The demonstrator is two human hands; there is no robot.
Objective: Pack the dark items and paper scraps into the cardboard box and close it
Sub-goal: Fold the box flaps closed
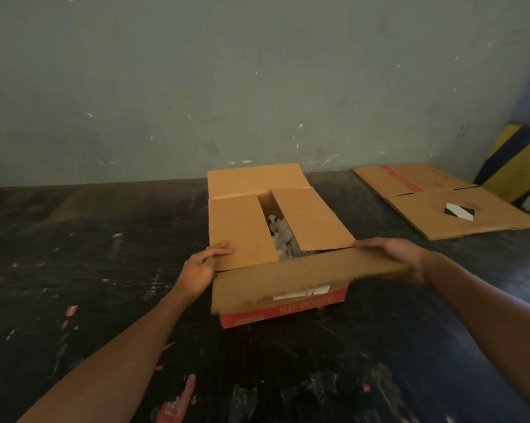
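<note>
Closing is underway: your left hand lies with relaxed fingers on the near corner of the left flap, pinning it flat, while your right hand curls over the right end of the near flap and grips it half raised. The cardboard box sits mid-floor, near the wall. Paper scraps show through the gap between the side flaps; the right flap rides high, so it probably needs pressing first. Floor lies open on the left; flattened cardboard lies well apart at far right.
</note>
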